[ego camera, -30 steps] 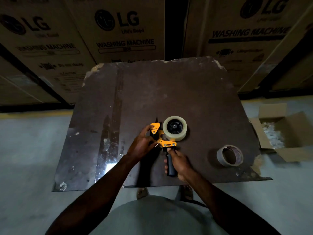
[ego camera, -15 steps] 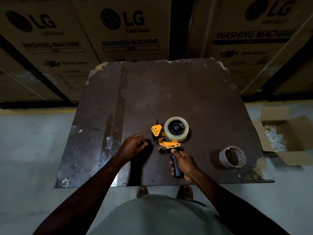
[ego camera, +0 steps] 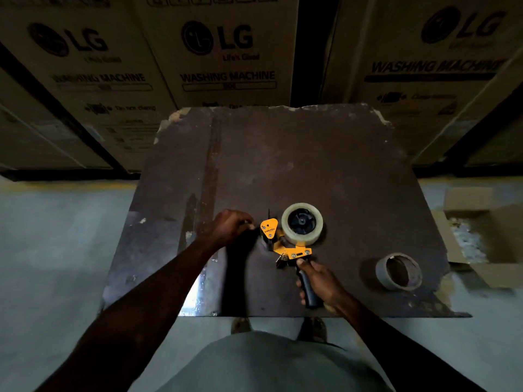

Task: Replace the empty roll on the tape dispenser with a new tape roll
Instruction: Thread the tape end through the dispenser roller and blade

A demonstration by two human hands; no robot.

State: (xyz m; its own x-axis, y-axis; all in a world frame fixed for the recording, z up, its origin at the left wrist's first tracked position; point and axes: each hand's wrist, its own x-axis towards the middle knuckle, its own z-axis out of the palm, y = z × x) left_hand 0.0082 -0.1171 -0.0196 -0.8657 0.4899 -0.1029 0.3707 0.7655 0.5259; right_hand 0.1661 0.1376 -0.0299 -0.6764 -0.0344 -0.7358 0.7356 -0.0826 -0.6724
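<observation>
Orange metal forms the frame of the hand-held tape dispenser (ego camera: pixel 284 242), which is laid flat on the dark, scuffed board table (ego camera: pixel 311 159) with its black handle pointed toward the person. A full roll of clear packing tape (ego camera: pixel 302 222) is seated on the dispenser's black hub, at the far end of the frame. The handle is gripped by the right hand (ego camera: pixel 318 281), whose fingers are wrapped round it just below the orange plate. The left hand (ego camera: pixel 227 226) is held just left of the dispenser's triangular orange front plate, with its fingers curled inward and their tips close to that plate; whether anything is pinched between them cannot be told, as the spot is dark and small in the view. An empty brown cardboard tape core (ego camera: pixel 398 271) is set on its side near the table's near right corner, well apart from the dispenser. Beyond the right edge of the table, on the grey floor, an open cardboard box (ego camera: pixel 481 239) with pale filling inside is seen. Large cardboard cartons (ego camera: pixel 226 52) printed with "LG" and "WASHING MACHINE" are stacked behind the table.
</observation>
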